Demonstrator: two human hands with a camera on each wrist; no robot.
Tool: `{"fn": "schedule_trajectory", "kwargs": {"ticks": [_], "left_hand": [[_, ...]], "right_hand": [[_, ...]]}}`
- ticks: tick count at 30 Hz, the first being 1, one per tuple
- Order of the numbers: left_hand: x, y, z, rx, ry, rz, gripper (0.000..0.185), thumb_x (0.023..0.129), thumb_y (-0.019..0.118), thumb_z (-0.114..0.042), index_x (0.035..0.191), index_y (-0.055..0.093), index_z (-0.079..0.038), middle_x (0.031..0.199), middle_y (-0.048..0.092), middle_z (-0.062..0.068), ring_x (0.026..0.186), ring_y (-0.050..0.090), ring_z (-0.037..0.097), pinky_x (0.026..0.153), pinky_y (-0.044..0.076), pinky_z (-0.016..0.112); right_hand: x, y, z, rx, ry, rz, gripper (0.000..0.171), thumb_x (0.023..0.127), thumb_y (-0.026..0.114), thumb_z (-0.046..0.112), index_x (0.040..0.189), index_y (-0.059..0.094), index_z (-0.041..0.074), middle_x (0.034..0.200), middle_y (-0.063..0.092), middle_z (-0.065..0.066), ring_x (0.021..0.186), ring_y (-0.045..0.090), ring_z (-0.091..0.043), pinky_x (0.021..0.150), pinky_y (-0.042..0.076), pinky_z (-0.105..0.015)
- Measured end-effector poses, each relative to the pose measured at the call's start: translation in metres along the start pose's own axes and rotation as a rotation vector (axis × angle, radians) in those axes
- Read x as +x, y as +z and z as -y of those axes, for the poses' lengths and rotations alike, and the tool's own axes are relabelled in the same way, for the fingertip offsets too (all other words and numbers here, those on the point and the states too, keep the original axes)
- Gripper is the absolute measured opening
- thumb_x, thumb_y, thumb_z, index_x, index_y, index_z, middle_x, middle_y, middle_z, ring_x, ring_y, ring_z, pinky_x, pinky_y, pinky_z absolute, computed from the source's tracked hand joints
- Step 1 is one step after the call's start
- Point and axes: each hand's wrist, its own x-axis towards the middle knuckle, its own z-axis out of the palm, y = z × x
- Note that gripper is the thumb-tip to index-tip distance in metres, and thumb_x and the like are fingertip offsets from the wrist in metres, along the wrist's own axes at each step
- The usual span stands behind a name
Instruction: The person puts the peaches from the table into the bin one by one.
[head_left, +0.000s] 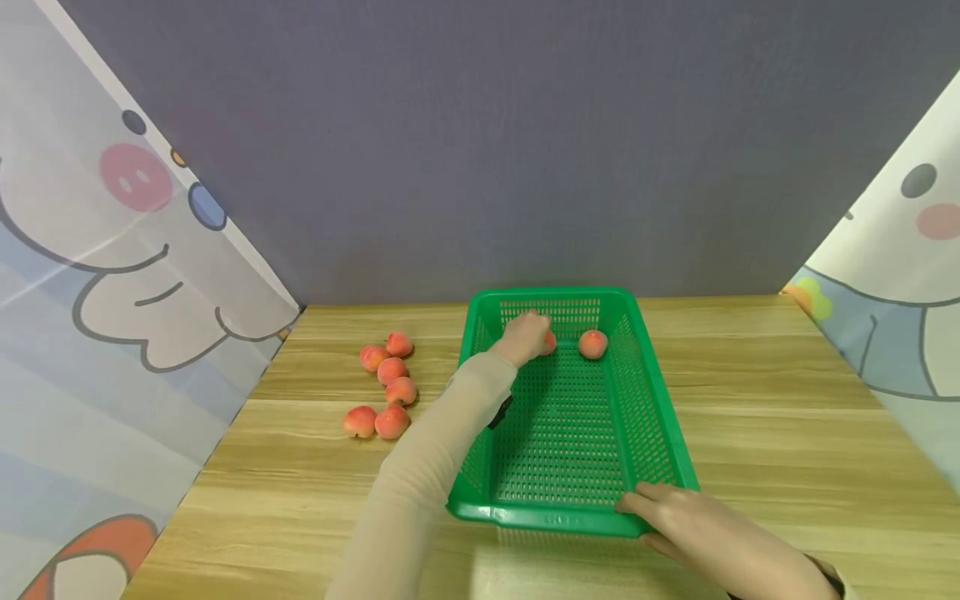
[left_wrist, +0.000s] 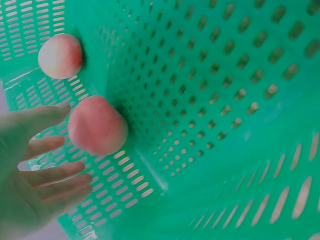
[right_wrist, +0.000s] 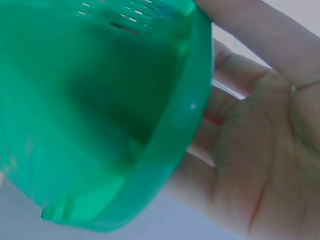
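Note:
A green plastic basket with slotted walls stands on the table. My left hand reaches into its far left part, beside a peach on the basket floor. In the left wrist view, its fingers are spread and fairly straight, and the thumb tip is right at that peach. A second peach lies in the far right corner of the basket. At the near right corner, my right hand grips the basket's rim; the right wrist view has fingers passing behind it.
Several peaches lie in a loose cluster on the wooden table, left of the basket. A dark grey panel rises behind the table. Cartoon-printed sheets hang at both sides.

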Motion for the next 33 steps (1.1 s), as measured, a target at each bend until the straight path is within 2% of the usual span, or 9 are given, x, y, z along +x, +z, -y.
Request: {"fn": "schedule_trajectory", "kwargs": {"ticks": [3, 7, 12, 14, 18, 21, 23, 29, 33], "left_hand": [[-0.002, -0.007, 0.0, -0.013, 0.0, 0.017, 0.046, 0.086, 0.057, -0.023, 0.129, 0.046, -0.012, 0.119, 0.051, 0.009, 0.097, 0.054, 0.019, 0.07, 0.048, 0.027], [-0.005, -0.015, -0.002, -0.021, 0.0, 0.04, 0.039, 0.088, 0.053, -0.018, 0.126, 0.049, -0.011, 0.125, 0.05, 0.009, 0.098, 0.054, 0.019, 0.065, 0.046, 0.025], [-0.008, -0.024, -0.006, -0.057, 0.014, 0.048, 0.026, 0.089, 0.051, -0.015, 0.114, 0.056, -0.01, 0.115, 0.055, 0.006, 0.085, 0.053, 0.016, 0.056, 0.039, 0.025], [-0.01, -0.028, -0.008, -0.073, 0.027, 0.047, 0.021, 0.088, 0.051, -0.012, 0.108, 0.058, -0.009, 0.109, 0.057, 0.006, 0.081, 0.05, 0.016, 0.057, 0.037, 0.026], [-0.015, -0.036, -0.011, -0.05, 0.055, 0.031, 0.017, 0.085, 0.057, -0.013, 0.101, 0.059, -0.009, 0.101, 0.056, 0.005, 0.087, 0.05, 0.017, 0.068, 0.043, 0.028], [-0.017, -0.041, -0.014, -0.015, 0.068, 0.023, 0.027, 0.083, 0.061, -0.019, 0.108, 0.059, -0.01, 0.107, 0.055, 0.004, 0.099, 0.05, 0.018, 0.081, 0.044, 0.031], [-0.019, -0.044, -0.015, 0.01, 0.073, 0.027, 0.033, 0.083, 0.062, -0.022, 0.113, 0.057, -0.01, 0.111, 0.054, 0.004, 0.103, 0.05, 0.019, 0.084, 0.043, 0.032], [-0.026, -0.054, -0.018, 0.062, 0.084, 0.049, 0.049, 0.083, 0.061, -0.027, 0.128, 0.047, -0.011, 0.122, 0.049, 0.007, 0.104, 0.052, 0.02, 0.077, 0.047, 0.03], [-0.033, -0.06, -0.017, 0.06, 0.101, 0.044, 0.051, 0.084, 0.061, -0.025, 0.13, 0.045, -0.011, 0.124, 0.048, 0.008, 0.102, 0.052, 0.02, 0.072, 0.048, 0.029]], "right_hand": [[0.0, 0.0, 0.0, -0.005, 0.004, 0.0, 0.033, 0.069, 0.072, 0.012, 0.099, 0.059, 0.012, 0.092, 0.061, -0.005, 0.079, 0.061, -0.022, 0.06, 0.05, -0.03], [0.0, 0.0, 0.001, -0.008, -0.003, -0.007, 0.033, 0.069, 0.072, 0.011, 0.099, 0.059, 0.011, 0.092, 0.061, -0.005, 0.078, 0.061, -0.021, 0.06, 0.05, -0.029], [-0.001, -0.002, 0.002, 0.012, 0.005, 0.009, 0.033, 0.069, 0.071, 0.011, 0.1, 0.059, 0.01, 0.094, 0.062, -0.007, 0.08, 0.061, -0.022, 0.06, 0.05, -0.029], [-0.001, -0.002, 0.002, 0.017, 0.008, 0.013, 0.033, 0.07, 0.071, 0.011, 0.101, 0.059, 0.01, 0.095, 0.062, -0.008, 0.08, 0.061, -0.022, 0.061, 0.05, -0.029], [-0.001, -0.003, 0.003, 0.008, 0.007, 0.006, 0.033, 0.07, 0.071, 0.011, 0.1, 0.059, 0.01, 0.095, 0.062, -0.008, 0.081, 0.061, -0.023, 0.061, 0.05, -0.029], [-0.001, -0.003, 0.003, 0.001, 0.002, -0.002, 0.033, 0.069, 0.071, 0.011, 0.1, 0.059, 0.01, 0.094, 0.062, -0.007, 0.081, 0.061, -0.023, 0.06, 0.05, -0.029], [-0.001, -0.003, 0.002, 0.002, 0.005, 0.003, 0.034, 0.069, 0.071, 0.011, 0.101, 0.059, 0.01, 0.095, 0.062, -0.008, 0.081, 0.061, -0.023, 0.061, 0.05, -0.029], [0.0, -0.002, 0.002, 0.008, 0.002, 0.009, 0.034, 0.07, 0.071, 0.012, 0.102, 0.059, 0.009, 0.095, 0.062, -0.008, 0.081, 0.061, -0.022, 0.061, 0.05, -0.029], [0.0, -0.001, 0.002, -0.005, -0.015, -0.014, 0.033, 0.069, 0.071, 0.012, 0.1, 0.058, 0.01, 0.092, 0.061, -0.005, 0.078, 0.061, -0.018, 0.059, 0.05, -0.027]]}}
